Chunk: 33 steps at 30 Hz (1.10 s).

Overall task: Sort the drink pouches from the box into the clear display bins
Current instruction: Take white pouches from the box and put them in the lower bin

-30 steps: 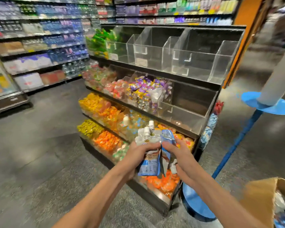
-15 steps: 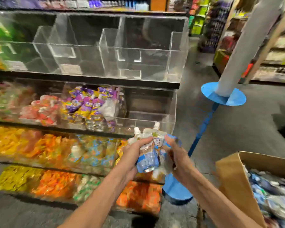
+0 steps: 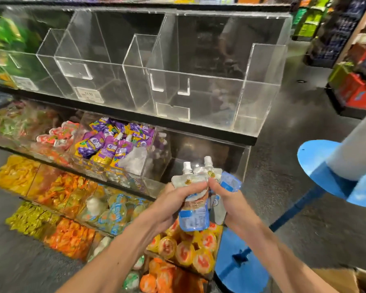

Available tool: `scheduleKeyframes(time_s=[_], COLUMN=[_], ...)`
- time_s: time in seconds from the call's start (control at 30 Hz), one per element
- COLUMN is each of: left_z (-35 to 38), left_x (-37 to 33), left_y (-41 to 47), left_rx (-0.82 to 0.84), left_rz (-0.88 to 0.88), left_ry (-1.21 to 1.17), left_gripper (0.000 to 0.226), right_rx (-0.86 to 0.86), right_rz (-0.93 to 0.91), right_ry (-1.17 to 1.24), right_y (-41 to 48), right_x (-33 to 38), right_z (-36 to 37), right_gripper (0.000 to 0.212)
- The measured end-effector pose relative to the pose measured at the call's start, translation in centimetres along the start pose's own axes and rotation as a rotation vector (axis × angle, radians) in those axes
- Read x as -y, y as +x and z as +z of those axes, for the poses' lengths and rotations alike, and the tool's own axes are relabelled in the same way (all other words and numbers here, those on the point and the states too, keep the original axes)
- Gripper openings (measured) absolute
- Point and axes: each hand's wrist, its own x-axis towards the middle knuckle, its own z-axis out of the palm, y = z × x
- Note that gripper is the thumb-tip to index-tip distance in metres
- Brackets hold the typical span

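Progress — left hand [image 3: 173, 205] and right hand [image 3: 230, 206], fingers wrapped round white-and-blue spouted drink pouches [image 3: 193, 217], have come up to the empty clear acrylic bin [image 3: 244, 163] — drop looks next.

Left hand [image 3: 173, 203], right hand [image 3: 228, 200], fingers curled, gripping

The left hand [image 3: 173, 205] and right hand [image 3: 230, 205], close together, each gripped a bunch of white-and-blue pouches [image 3: 193, 218] held upright, caps on top. Beyond them stood tiers of clear bins [image 3: 260, 102]. One lower bin held purple pouches [image 3: 110, 142]. A box [image 3: 347, 280] corner showed at the bottom right.
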Motion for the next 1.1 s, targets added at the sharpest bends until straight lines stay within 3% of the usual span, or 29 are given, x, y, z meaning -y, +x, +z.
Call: scheduleKeyframes(time_s=[0.13,0.23,0.47,0.6,0.7,0.83,1.0,1.1], left_z=[-1.0,-2.1,-4.8,-7.8,-9.2,-8.8,-8.9,-9.3], left_x=[-0.5,-0.9,-0.9,-2.4,-3.5,-2.8,-0.1,1.1], left_y=[2.2,4.0,8.7,12.4,15.0,19.1,24.4,25.6], left_rx=[0.038,0.053,0.062,0.054,0.055,-0.069,-0.178,-0.260], left_rz=[-0.074,-0.111,-0.161,-0.304,-0.326,-0.179,-0.088,-0.092], left_ry=[-0.030,-0.039,0.000,-0.028,-0.042,0.418,0.886,1.015], left_gripper=[0.034,0.034,0.060,0.036,0.019,0.012,0.068,0.065], right_rx=[0.037,0.067,-0.103,-0.256,-0.296,-0.323,-0.379,-0.324], right_rz=[0.081,0.131,0.197,0.201,0.178,0.183,0.309,0.387], right_ry=[0.012,0.012,0.107,0.155,0.176,0.180,0.138,0.133], right_y=[2.4,3.8,5.1,5.9,6.3,7.2,10.3,11.9], right_x=[0.9,1.2,1.3,1.0,0.8,0.8,0.8,0.8], right_z=[-0.9,-0.8,0.6,1.7,1.8,1.8,1.6,1.3], right_gripper=[0.028,0.035,0.044,0.081,0.076,0.037,0.027,0.016])
